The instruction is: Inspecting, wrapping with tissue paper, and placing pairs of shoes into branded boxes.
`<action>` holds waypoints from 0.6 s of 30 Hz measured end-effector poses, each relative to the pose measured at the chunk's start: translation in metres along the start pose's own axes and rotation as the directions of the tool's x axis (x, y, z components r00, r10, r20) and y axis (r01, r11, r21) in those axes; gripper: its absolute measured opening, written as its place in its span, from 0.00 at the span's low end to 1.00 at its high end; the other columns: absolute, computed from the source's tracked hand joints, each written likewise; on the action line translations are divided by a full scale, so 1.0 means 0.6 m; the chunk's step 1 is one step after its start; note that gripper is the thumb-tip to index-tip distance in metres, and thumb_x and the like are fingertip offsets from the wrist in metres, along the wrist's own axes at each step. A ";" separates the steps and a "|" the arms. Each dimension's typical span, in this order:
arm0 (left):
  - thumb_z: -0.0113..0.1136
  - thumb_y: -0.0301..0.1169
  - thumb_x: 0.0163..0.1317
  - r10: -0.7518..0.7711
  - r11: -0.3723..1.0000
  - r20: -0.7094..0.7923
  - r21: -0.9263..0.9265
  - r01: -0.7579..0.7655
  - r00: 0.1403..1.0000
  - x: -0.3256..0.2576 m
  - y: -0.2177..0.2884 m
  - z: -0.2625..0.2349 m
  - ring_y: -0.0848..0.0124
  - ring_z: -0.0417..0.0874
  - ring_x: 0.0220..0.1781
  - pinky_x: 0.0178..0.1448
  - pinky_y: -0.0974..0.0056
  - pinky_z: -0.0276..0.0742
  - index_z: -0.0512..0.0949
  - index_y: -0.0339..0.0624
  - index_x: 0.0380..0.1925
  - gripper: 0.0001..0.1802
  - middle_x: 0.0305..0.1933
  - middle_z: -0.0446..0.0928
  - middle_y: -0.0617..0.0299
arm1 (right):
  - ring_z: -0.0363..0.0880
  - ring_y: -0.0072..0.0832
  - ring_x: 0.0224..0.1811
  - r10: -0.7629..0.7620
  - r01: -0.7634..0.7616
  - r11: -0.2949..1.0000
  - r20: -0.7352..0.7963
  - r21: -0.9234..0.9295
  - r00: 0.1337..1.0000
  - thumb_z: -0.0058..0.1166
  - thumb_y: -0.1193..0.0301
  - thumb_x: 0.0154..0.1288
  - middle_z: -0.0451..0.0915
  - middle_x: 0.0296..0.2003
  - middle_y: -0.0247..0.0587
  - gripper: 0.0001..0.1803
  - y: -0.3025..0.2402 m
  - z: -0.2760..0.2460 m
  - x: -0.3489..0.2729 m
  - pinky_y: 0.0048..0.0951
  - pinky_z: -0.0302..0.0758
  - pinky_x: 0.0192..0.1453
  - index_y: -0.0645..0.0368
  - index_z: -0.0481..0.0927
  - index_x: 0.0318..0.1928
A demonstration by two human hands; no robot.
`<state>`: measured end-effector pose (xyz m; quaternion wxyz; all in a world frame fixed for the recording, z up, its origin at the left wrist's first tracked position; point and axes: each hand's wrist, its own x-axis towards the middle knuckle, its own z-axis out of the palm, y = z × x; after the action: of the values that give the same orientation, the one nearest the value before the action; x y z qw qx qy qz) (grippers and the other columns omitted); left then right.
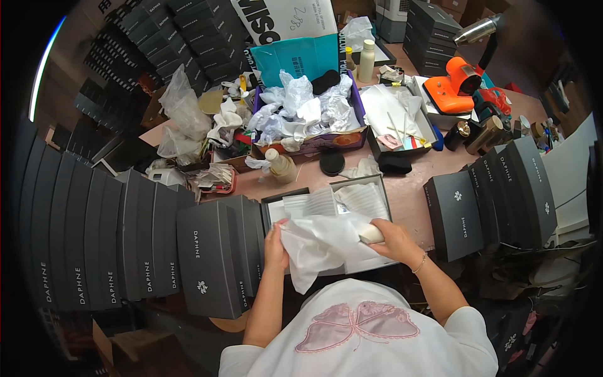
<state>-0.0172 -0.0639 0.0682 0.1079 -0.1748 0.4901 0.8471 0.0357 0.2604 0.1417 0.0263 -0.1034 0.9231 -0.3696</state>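
Observation:
In front of me an open grey shoe box [383, 183] lies on the table, with translucent, ribbed white wrapping [312, 202] in it. Above its near part I hold a thin white bag [314, 248]. My left hand [276, 248] is closed on the bag's left edge, thumb uppermost. My right hand [396, 242] grips a cream, rounded piece [370, 234] that looks like the end of a shoe. The rest of that piece is hidden by the bag, which drapes loosely between my hands.
Grey shoe boxes [210, 257] stand in a row on the left, more boxes [455, 217] on the right. Beyond lie a carton of crumpled white paper [308, 107], a cream bottle [281, 166], a round black lid [331, 163], an orange device [453, 88] and a silver heat gun [477, 30].

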 end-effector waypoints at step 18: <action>0.43 0.55 0.69 -0.404 0.768 0.519 0.640 -0.029 0.754 -0.018 0.028 0.132 0.61 0.80 0.51 0.56 0.59 0.76 0.63 0.39 0.65 0.35 0.57 0.73 0.47 | 0.81 0.32 0.33 0.011 -0.215 0.955 0.702 0.203 0.712 0.71 0.48 0.46 0.82 0.33 0.46 0.36 -0.007 -0.097 0.086 0.30 0.76 0.36 0.65 0.79 0.47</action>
<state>-0.0282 -0.0038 0.1220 0.4055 0.1123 0.6499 0.6329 -0.0216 0.2862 0.1883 0.4067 -0.1721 0.7909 -0.4237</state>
